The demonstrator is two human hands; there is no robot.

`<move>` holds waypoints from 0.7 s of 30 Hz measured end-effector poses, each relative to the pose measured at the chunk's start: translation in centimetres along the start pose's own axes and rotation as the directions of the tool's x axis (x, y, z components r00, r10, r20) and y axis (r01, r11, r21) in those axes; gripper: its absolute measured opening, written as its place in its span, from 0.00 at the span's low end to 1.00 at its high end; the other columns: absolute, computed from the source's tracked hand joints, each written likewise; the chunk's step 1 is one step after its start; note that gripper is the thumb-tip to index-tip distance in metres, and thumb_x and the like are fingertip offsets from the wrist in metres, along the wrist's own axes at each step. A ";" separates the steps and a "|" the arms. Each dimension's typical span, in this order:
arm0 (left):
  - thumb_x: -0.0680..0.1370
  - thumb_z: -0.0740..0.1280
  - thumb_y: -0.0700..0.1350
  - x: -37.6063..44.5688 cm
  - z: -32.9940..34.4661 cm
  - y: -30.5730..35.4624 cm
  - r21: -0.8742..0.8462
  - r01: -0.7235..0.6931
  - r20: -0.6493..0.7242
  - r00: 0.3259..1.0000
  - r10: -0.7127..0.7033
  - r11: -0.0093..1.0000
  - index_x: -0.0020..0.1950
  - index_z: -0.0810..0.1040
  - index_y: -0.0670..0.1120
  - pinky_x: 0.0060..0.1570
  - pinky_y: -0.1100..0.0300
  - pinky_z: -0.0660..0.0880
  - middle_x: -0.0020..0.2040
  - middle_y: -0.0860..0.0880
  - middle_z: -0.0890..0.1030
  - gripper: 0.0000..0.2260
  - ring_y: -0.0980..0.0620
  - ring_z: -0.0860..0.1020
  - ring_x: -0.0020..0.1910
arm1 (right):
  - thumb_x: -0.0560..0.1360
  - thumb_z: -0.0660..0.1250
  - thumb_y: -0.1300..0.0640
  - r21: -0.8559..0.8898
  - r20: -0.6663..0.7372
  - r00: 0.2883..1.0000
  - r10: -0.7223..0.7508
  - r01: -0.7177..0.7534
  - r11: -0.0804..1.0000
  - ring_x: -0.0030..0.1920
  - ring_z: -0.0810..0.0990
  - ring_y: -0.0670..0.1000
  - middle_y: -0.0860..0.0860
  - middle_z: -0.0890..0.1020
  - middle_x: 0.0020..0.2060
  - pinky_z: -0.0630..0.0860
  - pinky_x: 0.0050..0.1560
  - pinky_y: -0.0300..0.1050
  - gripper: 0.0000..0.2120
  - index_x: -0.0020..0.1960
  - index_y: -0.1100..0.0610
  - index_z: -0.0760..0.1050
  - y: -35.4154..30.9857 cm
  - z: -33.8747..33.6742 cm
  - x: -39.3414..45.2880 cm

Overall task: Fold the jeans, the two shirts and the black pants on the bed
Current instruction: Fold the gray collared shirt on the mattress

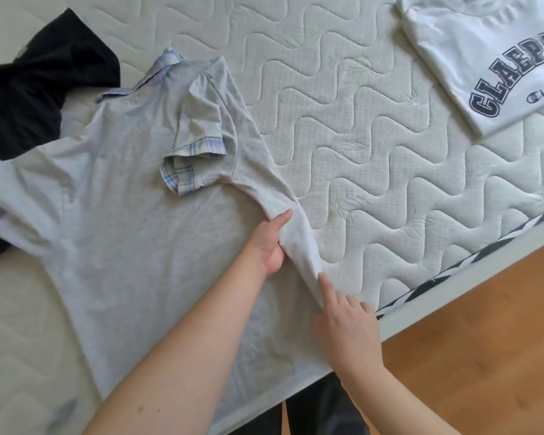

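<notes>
Two hands are at work on the grey shirt point(132, 233), which lies spread flat on the bed point(374, 171) w/ its right side edge lifted into a ridge. The left hand point(272, 243) is curled under that ridge, thumb on top, cloth pinched between thumb & fingers. The right hand point(347, 328) is near the bed's edge, forefinger stretched along the lower part of the same fold, other fingers loosely bent; whether cloth is actually pinched there cannot be told.

The shirt is judged light, soft & limp: thin jersey, no stiffness, so it will sag wherever unsupported & shift easily on the quilted cover. Best taken along the side seam at two spread points, approx. where it is held now, so the fold line stays straight. The plaid-cuffed sleeve point(192, 158) is already turned in over the chest.

The black pants point(35, 86) are heaped at far left, partly under the shirt's shoulder. The white printed shirt point(471, 58) lies folded at far right. Jeans are not seen.
</notes>
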State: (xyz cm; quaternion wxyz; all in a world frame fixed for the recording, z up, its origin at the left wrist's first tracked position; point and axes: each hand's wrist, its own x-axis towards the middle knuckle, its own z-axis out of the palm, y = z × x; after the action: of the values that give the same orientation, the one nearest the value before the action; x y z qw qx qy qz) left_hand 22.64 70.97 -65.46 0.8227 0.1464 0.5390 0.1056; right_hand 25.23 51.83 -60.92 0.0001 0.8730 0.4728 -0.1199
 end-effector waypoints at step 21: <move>0.79 0.68 0.46 -5.7 -3.1 -9.3 0.188 -0.078 -0.095 0.991 0.097 0.979 0.55 0.77 0.48 0.50 0.54 0.79 0.49 0.48 0.84 0.05 0.50 0.82 0.48 | 0.67 0.72 0.54 0.257 -0.162 0.985 0.052 -0.009 0.966 0.40 0.79 0.53 0.49 0.82 0.40 0.67 0.44 0.44 0.17 0.55 0.57 0.80 6.9 2.9 -8.8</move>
State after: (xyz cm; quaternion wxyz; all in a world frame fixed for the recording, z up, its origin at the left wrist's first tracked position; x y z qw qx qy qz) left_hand 17.72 60.80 -65.05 0.7711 0.2398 0.5815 0.0989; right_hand 25.67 40.41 -62.63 -0.1502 0.8799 0.4381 -0.1062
